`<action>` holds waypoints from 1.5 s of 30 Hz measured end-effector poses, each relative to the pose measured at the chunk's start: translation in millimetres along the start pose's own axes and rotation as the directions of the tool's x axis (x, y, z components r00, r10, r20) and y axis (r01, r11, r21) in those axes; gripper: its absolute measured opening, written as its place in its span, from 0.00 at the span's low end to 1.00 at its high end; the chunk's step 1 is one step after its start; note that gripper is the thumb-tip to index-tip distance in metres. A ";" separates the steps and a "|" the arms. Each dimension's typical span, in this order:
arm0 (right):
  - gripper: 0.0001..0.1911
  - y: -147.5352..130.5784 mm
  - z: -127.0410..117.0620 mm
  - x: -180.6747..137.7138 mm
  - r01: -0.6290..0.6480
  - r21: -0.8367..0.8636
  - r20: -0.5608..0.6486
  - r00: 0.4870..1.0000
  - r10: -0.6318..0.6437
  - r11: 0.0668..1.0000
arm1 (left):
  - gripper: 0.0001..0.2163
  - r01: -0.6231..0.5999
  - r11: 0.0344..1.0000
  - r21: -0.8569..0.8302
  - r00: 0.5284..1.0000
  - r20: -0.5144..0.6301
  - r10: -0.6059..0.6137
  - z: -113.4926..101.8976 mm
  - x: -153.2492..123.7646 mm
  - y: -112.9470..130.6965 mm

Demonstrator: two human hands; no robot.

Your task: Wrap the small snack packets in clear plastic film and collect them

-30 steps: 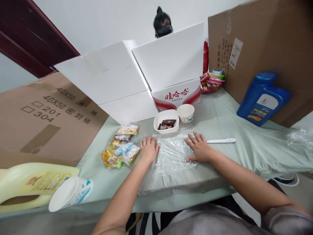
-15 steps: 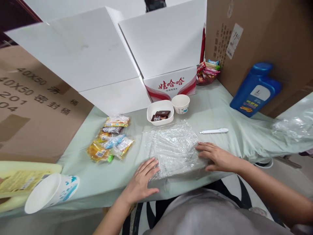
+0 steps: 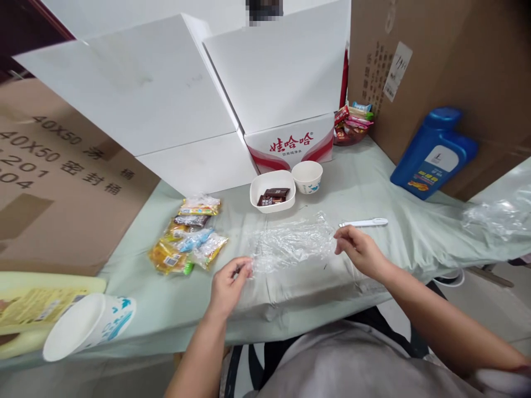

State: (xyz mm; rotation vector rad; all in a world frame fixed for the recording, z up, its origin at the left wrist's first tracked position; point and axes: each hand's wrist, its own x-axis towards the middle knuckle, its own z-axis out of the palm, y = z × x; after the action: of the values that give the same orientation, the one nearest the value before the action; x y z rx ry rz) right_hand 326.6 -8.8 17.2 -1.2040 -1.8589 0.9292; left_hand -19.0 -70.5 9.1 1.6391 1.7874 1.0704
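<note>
A crumpled sheet of clear plastic film lies on the cloth-covered table between my hands. My left hand pinches the film's left edge between thumb and fingers. At the opposite edge, my right hand has its fingertips closed on the film's right side. Just beyond the film stands a white square bowl with several dark brown wrapped snacks in it. A white paper cup touches or nearly touches the bowl's right side. A white utility knife rests behind my right hand.
Several wrapped snacks lie at left. A tilted paper cup and a yellow package are near the front left edge. White boxes stand behind. A blue bottle and a candy bowl stand at right.
Both hands have gone from lying flat with spread fingers to pinching the film's sides. The film's near edge has moved away from me, so the sheet looks narrower front to back.
</note>
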 end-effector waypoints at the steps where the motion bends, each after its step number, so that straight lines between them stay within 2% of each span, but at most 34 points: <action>1: 0.08 0.5 6.8 9.4 -0.030 -0.008 -0.033 0.999 0.029 1.000 | 0.13 0.023 1.000 -0.019 0.999 -0.038 -0.024 2.9 9.5 -0.1; 4: 0.10 2.1 23.7 39.7 -0.102 -0.111 -0.099 0.991 0.091 0.989 | 0.14 0.069 0.997 -0.027 0.992 -0.105 -0.071 13.2 36.7 -3.1; 6: 0.11 4.7 31.4 58.8 -0.110 -0.278 -0.107 0.991 0.083 0.954 | 0.12 0.099 0.993 0.061 0.991 -0.101 -0.093 19.8 50.5 -7.3; 9: 0.13 12.4 39.7 79.2 -0.082 -0.589 -0.022 0.996 0.086 0.804 | 0.09 0.123 0.942 0.311 0.990 -0.097 -0.098 28.4 61.1 -14.9; 11: 0.14 19.1 44.5 84.8 -0.066 -0.700 0.034 0.992 0.125 0.711 | 0.08 0.131 0.886 0.445 0.989 -0.115 -0.088 33.0 62.2 -19.6; 14: 0.15 27.6 50.3 84.1 -0.068 -0.740 0.043 0.988 0.147 0.669 | 0.08 0.134 0.844 0.520 0.987 -0.150 -0.065 37.1 59.6 -25.1; 20: 0.18 35.2 53.8 82.8 -0.093 -0.786 -0.051 0.995 0.087 0.611 | 0.09 0.114 0.839 0.531 0.982 -0.186 -0.016 38.4 58.3 -32.1; 26: 0.16 35.5 54.9 89.3 -0.120 -0.825 -0.042 0.987 0.152 0.552 | 0.08 0.149 0.780 0.608 0.972 -0.233 -0.005 34.8 60.7 -32.8; 27: 0.16 35.2 55.3 89.6 -0.122 -0.829 -0.042 0.987 0.156 0.546 | 0.08 0.158 0.772 0.616 0.960 -0.280 0.027 31.0 60.4 -29.7; 29: 0.17 34.6 56.6 89.6 -0.118 -0.832 -0.036 0.986 0.160 0.541 | 0.11 0.148 0.766 0.626 0.904 -0.400 0.151 23.0 58.7 -19.8; 31: 0.16 34.4 58.5 89.3 -0.113 -0.832 -0.029 0.987 0.160 0.543 | 0.10 0.050 0.772 0.634 0.853 -0.429 0.297 19.7 56.1 -6.6; 32: 0.16 34.5 59.4 89.2 -0.112 -0.831 -0.028 0.987 0.161 0.545 | 0.10 -0.045 0.772 0.634 0.860 -0.368 0.353 21.6 54.8 0.0; 34: 0.16 35.2 60.0 89.2 -0.117 -0.824 -0.027 0.986 0.167 0.555 | 0.10 -0.298 0.746 0.596 0.899 -0.088 0.429 32.6 52.4 10.2; 36: 0.15 36.6 56.5 89.5 -0.116 -0.811 -0.024 0.986 0.165 0.574 | 0.12 -0.468 0.703 0.535 0.881 0.223 0.417 49.4 50.7 13.9; 37: 0.15 37.2 52.5 89.7 -0.119 -0.801 -0.029 0.987 0.160 0.587 | 0.16 -0.493 0.689 0.532 0.870 0.321 0.374 57.6 50.2 13.2; 39: 0.15 37.4 40.8 89.9 -0.157 -0.770 -0.088 0.986 0.141 0.618 | 0.25 -0.468 0.678 0.567 0.875 0.405 0.265 69.8 49.3 8.6; 42: 0.18 31.3 25.3 87.1 -0.228 -0.704 -0.261 0.964 0.053 0.672 | 0.29 -0.416 0.686 0.597 0.890 0.422 0.172 75.2 48.7 1.4; 43: 0.19 27.6 24.6 85.0 -0.198 -0.693 -0.273 0.962 0.002 0.693 | 0.29 -0.415 0.687 0.596 0.889 0.427 0.167 74.9 48.5 0.4; 44: 0.20 23.8 27.3 82.3 -0.122 -0.694 -0.232 0.971 -0.060 0.710 | 0.29 -0.417 0.688 0.594 0.887 0.430 0.167 74.3 48.4 0.2; 45: 0.21 20.4 33.1 79.0 -0.010 -0.699 -0.141 0.982 -0.125 0.715 | 0.29 -0.421 0.687 0.592 0.886 0.432 0.169 73.7 48.3 0.5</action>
State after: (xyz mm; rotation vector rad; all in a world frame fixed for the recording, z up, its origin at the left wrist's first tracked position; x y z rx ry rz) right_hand 282.8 65.2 -1.6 -1.5835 -2.1510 0.0218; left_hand 31.5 -7.2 -25.6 2.4430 1.7947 0.1604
